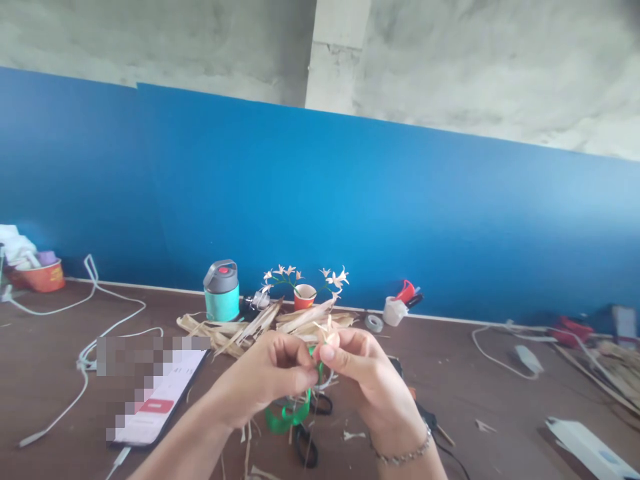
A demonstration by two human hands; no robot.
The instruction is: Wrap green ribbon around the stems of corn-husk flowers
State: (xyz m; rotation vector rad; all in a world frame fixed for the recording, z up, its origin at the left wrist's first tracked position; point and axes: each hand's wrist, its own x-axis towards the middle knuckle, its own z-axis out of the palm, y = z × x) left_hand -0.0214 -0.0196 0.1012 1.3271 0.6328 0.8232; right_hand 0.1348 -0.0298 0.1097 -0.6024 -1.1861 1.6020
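Observation:
My right hand (357, 360) pinches a small pale husk flower (327, 328) between thumb and fingers, its petals pointing up. Close beside it, my left hand (285, 367) is closed at the fingertips near the flower's base, by a green strip; exactly what it grips is hidden. A loop of green tape (287, 417) hangs below the hands. Black-handled scissors (306, 445) lie beneath them. Dry husks (220, 333) are spread behind the hands.
Behind the husks stand an orange cup (304, 297) with pale flowers and a teal flask (223, 300). A phone (160, 400) lies left. A tape roll (373, 323), white cup (395, 311) and white cables are on the brown table (465, 413).

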